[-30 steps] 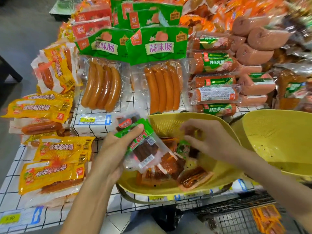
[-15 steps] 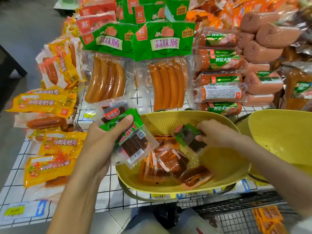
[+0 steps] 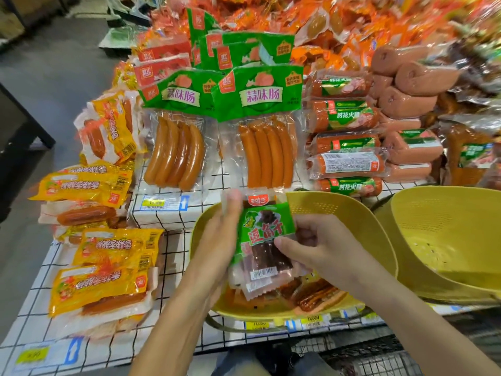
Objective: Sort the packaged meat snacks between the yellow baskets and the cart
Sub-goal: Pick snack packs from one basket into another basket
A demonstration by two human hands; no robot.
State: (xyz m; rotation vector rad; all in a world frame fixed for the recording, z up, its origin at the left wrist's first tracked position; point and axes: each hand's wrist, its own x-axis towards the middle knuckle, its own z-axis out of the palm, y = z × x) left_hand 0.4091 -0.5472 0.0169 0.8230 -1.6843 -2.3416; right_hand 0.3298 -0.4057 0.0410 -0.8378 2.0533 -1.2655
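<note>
Snack packets, a small stack, stand upright in both my grips right above the near yellow basket. Under that basket runs the counter, white cloth with a black grid. Far left of it is grey floor, and below it the wire cart. Just right of it sits a second perforated plastic basket. Behind it lie glossy vacuum packs of long orange sausages. My packets show a green label, clear film, dark strips and a barcode. My left grip clasps their left edge, its fingertips blurred. My right grip pinches the front one, thumb on the film.
</note>
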